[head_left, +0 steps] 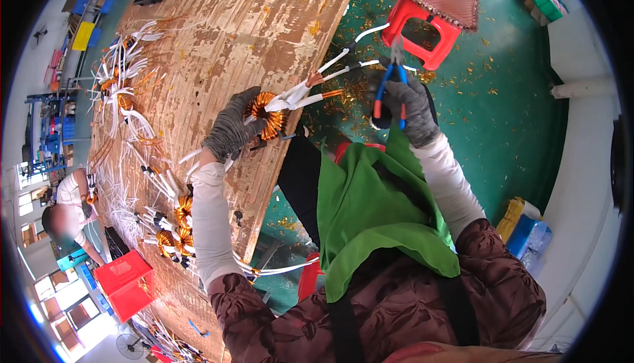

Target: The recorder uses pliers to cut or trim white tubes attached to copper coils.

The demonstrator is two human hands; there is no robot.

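Observation:
My gloved left hand grips a ring-shaped copper coil over the edge of the wooden table. White-sleeved leads run from this coil to the right, past the table edge, and some show bare copper ends. In my gloved right hand is a pair of pliers with blue and red handles, jaws pointing away from me. The pliers are close to the white lead ends. My right fingers are wrapped round the handles.
More copper coils and bundles of white leads lie on the worn table. A red stool with a brown cushion stands on the green floor. A red box is near a co-worker at the left.

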